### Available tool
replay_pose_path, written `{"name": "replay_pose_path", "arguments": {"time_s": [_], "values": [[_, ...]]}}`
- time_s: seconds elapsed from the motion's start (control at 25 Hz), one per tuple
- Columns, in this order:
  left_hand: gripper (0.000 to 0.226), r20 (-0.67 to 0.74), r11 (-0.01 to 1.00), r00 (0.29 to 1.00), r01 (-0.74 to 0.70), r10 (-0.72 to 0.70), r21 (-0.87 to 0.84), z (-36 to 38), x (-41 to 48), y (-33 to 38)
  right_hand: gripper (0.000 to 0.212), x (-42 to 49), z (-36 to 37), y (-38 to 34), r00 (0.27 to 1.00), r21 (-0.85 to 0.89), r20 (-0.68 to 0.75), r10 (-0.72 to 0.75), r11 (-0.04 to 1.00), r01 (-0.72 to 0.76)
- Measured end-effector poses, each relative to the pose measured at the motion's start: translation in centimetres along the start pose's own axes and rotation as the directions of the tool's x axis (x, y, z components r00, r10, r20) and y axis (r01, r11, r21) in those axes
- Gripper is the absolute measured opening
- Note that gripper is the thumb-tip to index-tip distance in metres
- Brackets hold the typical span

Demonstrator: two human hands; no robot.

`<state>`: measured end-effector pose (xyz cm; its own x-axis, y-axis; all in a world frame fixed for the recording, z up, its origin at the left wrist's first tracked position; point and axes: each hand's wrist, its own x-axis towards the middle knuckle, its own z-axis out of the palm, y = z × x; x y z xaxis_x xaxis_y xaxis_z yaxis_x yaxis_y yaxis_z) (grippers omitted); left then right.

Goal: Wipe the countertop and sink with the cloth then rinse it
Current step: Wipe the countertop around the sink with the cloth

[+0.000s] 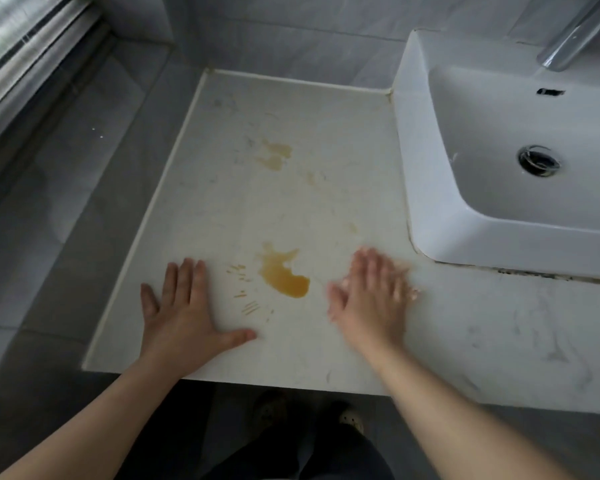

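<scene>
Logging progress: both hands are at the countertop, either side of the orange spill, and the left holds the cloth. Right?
No: the head view shows the left hand flat and empty; no cloth is in view. The rest holds: it and the right hand flank the orange spill on the countertop.
</scene>
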<state>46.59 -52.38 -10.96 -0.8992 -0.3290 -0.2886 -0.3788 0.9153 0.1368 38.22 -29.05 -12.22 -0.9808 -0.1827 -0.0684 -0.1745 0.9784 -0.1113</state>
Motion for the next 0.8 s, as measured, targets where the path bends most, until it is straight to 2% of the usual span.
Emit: {"name": "replay_pose_path", "arguments": {"time_s": [0.08, 0.12, 0.16, 0.24, 0.28, 0.32, 0.36, 0.44, 0.48, 0.56, 0.6, 0.68, 0.72, 0.76, 0.8], "values": [[0.148, 0.009, 0.999, 1.000, -0.007, 0.007, -0.032, -0.3, 0.1, -0.5, 0.077, -4.7, 1.0, -0.9, 0.960, -0.026, 0.082, -0.267, 0.963, 0.270], [0.144, 0.004, 0.999, 1.000, -0.015, 0.015, -0.035, -0.3, 0.1, -0.8, 0.075, -4.8, 1.2, 0.0, 0.943, -0.052, 0.090, -0.321, 0.944, 0.327], [0.141, -0.003, 0.999, 1.000, -0.020, 0.020, -0.028, -0.4, 0.1, -1.0, 0.075, -3.4, 1.3, 1.2, 0.952, -0.074, 0.063, -0.299, 0.950, 0.304], [0.137, -0.014, 0.999, 0.999, -0.033, 0.032, -0.001, -0.3, 0.0, -1.2, 0.076, 1.9, 0.7, 3.4, 1.000, -0.051, -0.021, 0.000, 0.999, -0.001], [0.136, -0.021, 0.999, 0.999, -0.040, 0.040, 0.017, -0.2, -0.1, -1.2, 0.074, 3.9, 0.1, 3.8, 0.989, -0.013, -0.019, 0.148, 0.989, -0.148], [0.134, -0.028, 0.999, 0.999, -0.044, 0.045, 0.031, 0.0, -0.1, -1.1, 0.073, 4.5, -0.3, 3.0, 0.970, 0.017, 0.017, 0.242, 0.970, -0.242], [0.133, -0.035, 0.998, 0.998, -0.046, 0.047, 0.037, 0.1, -0.1, -1.1, 0.074, 3.8, -0.1, 1.7, 0.970, 0.023, -0.005, 0.241, 0.970, -0.241], [0.131, -0.035, 0.998, 0.998, -0.043, 0.045, 0.051, 0.2, 0.0, -1.1, 0.078, -0.3, 1.0, -1.0, 1.000, -0.030, -0.017, -0.016, 0.999, 0.016], [0.130, -0.031, 0.997, 0.998, -0.043, 0.046, 0.067, 0.2, -0.1, -1.1, 0.078, -2.2, 1.3, -1.5, 0.986, -0.044, 0.018, -0.167, 0.985, 0.168], [0.129, -0.030, 0.996, 0.998, -0.044, 0.046, 0.079, 0.2, -0.1, -1.1, 0.077, -1.4, 1.3, -0.2, 0.950, -0.094, 0.005, -0.312, 0.946, 0.311], [0.129, -0.032, 0.997, 0.998, -0.042, 0.044, 0.072, 0.1, -0.1, -1.1, 0.075, 0.8, 1.1, 0.7, 0.966, -0.100, -0.048, -0.255, 0.963, 0.249], [0.130, -0.041, 0.997, 0.998, -0.044, 0.047, 0.060, 0.0, -0.1, -1.0, 0.072, 5.8, 0.2, 2.0, 0.997, -0.027, -0.045, 0.056, 0.998, -0.058], [0.130, -0.035, 0.997, 0.998, -0.047, 0.049, 0.064, 0.0, -0.2, -1.0, 0.074, 7.7, -0.2, 2.0, 0.979, 0.023, -0.009, 0.204, 0.979, -0.203], [0.130, -0.029, 0.997, 0.998, -0.045, 0.047, 0.065, -0.1, -0.2, -0.9, 0.076, 8.7, -0.4, 1.1, 0.962, 0.052, 0.009, 0.274, 0.960, -0.274], [0.130, -0.028, 0.997, 0.999, -0.041, 0.042, 0.059, -0.1, -0.2, -0.9, 0.076, 8.9, -0.3, -0.3, 0.964, 0.065, 0.003, 0.267, 0.962, -0.266]]}}
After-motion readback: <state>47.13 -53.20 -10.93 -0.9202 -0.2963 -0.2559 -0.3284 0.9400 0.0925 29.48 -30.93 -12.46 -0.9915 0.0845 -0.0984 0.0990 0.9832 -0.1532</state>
